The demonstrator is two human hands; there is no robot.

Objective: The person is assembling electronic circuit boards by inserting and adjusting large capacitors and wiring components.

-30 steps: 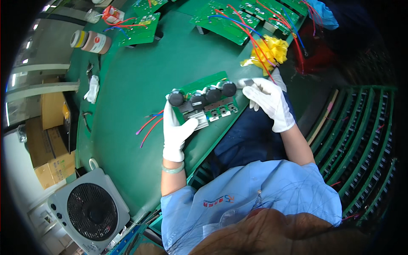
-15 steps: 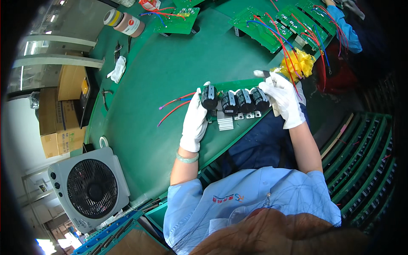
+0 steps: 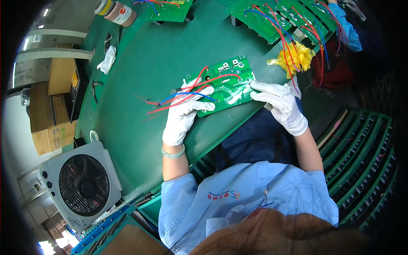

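Green circuit board (image 3: 224, 86) lies solder side up near front edge of green workbench (image 3: 140, 72), held between both gloved hands. Left hand (image 3: 183, 114) grips board's left end, fingers curled over edge, red and blue wires (image 3: 178, 98) trailing across glove onto bench. Right hand (image 3: 279, 102) clasps right end, fingers extended onto board face. Yellow rag (image 3: 296, 56) just beyond right hand. More green boards (image 3: 278, 19) along far edge. Grey fan (image 3: 80, 183) at lower left, off bench.
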